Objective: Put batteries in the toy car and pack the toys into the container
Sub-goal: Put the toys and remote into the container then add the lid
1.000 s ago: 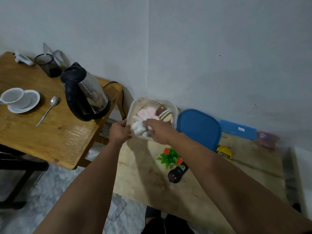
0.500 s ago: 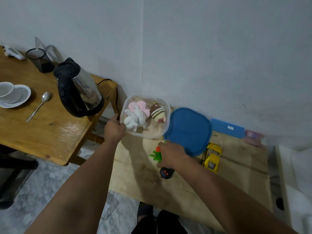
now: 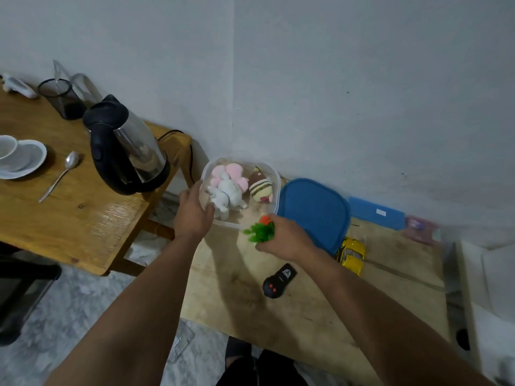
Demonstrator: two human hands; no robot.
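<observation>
Packing is about halfway by the look of it. My right hand (image 3: pixel 281 238) is closed around the little green plastic plant with orange-red flowers (image 3: pixel 261 229), carrying it just short of the near rim of the clear plastic container (image 3: pixel 274 188), so I'd say that one goes in next. My left hand (image 3: pixel 193 211) grips the container's left edge to steady it on the pale wooden table (image 3: pixel 292 310). Just past the left hand's fingers, inside the tub, there's a white-and-pink plush animal (image 3: pixel 227 188) and next to it a brown striped plush toy (image 3: pixel 260 185), so those two are packed. Not yet in: the black remote control with red buttons (image 3: pixel 277 281) lying on the table just behind my right wrist, and the small yellow toy car (image 3: pixel 351 253) off to the right of that arm, touching the round-cornered blue plastic lid (image 3: pixel 315 210), which lies beside the tub. No batteries in sight anywhere, and I can't tell whether the car already has them. So what's left, I reckon: plant, remote, car, then the lid on top.
</observation>
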